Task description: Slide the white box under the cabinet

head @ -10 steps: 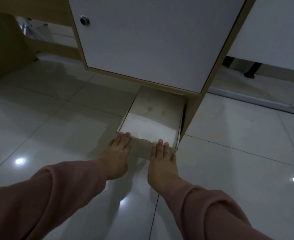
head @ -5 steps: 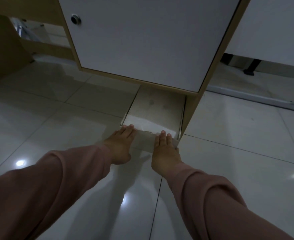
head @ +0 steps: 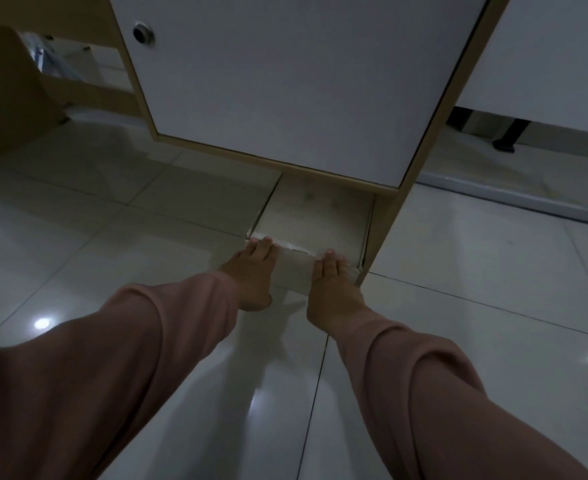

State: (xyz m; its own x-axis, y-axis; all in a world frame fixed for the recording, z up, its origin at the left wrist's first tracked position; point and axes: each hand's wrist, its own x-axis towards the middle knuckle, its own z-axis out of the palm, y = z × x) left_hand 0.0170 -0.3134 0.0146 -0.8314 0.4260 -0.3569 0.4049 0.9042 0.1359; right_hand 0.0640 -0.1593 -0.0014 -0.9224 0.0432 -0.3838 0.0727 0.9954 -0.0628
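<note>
Partly hidden under the cabinet — white box; both hands flat, fingers spread against it.

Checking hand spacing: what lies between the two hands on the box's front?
Head view: only the white cardboard box's bare front face between left hand and right hand.

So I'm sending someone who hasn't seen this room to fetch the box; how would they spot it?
Find the white-doored cabinet with the round lock. On the tiled floor under its right end lies the white box, flat and partly tucked in, both hands against its near edge. It is the only loose thing there.
</note>
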